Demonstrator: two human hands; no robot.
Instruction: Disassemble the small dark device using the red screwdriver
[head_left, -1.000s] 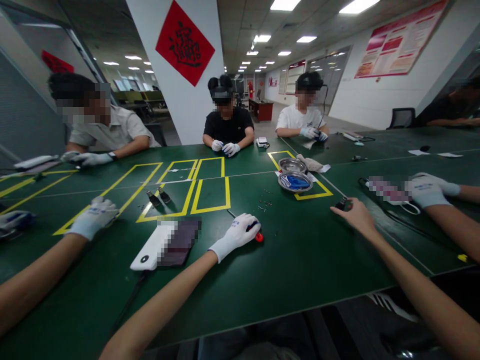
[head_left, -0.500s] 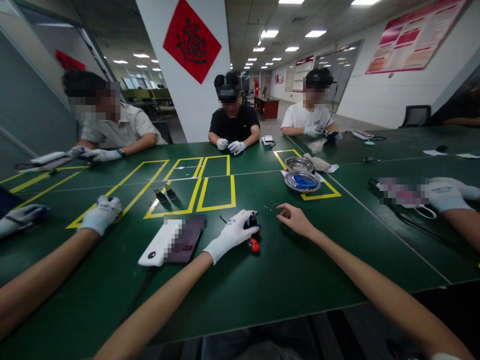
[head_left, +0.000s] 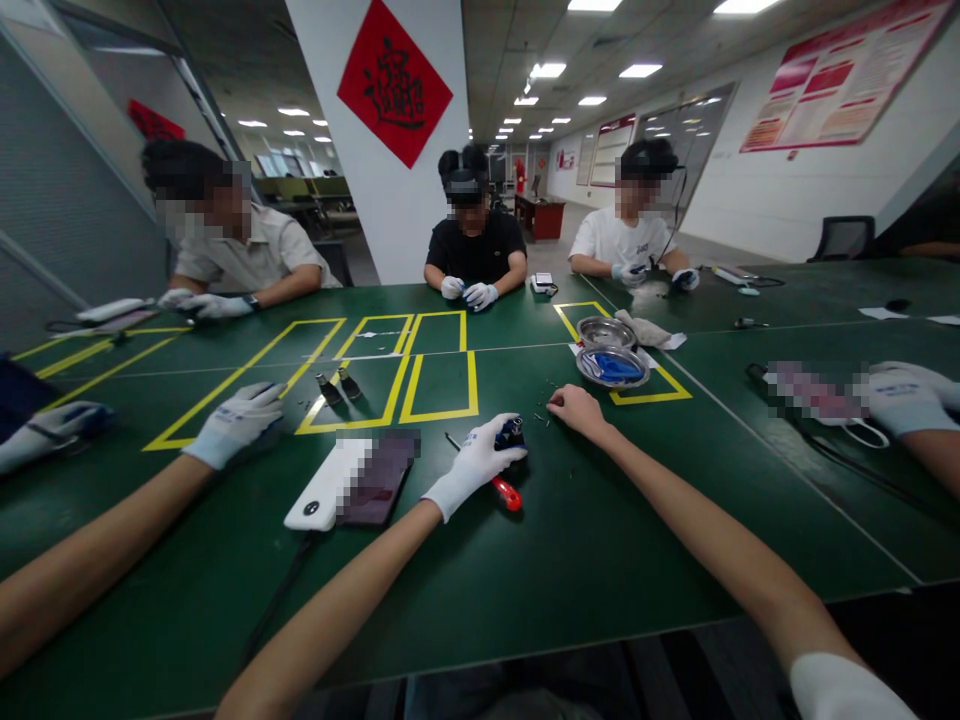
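Observation:
My left hand [head_left: 478, 462], in a white glove, is wrapped round a small dark object [head_left: 513, 434] with a round metal-looking part on top; its kind I cannot make out. Under that hand lies a screwdriver [head_left: 510, 496] with a red handle, its thin shaft sticking out on the far left side. My right hand [head_left: 580, 412] is bare and rests on the table among several small screws [head_left: 541, 410]. Its fingertips are drawn together; what is between them, if anything, is too small to see.
Phones or power banks [head_left: 337, 490] lie left of my forearm with a cable. Two dark cylindrical parts [head_left: 339, 386] stand on the yellow-taped area. Metal bowls [head_left: 613, 382], one holding blue cloth, sit beyond my right hand. A co-worker's gloved hand [head_left: 238, 422] reaches in from the left; others sit around the table.
My right hand has moved left and down onto the screws, and its fingers have closed. The co-worker's gloved hand at left has moved right. My left hand keeps its grip.

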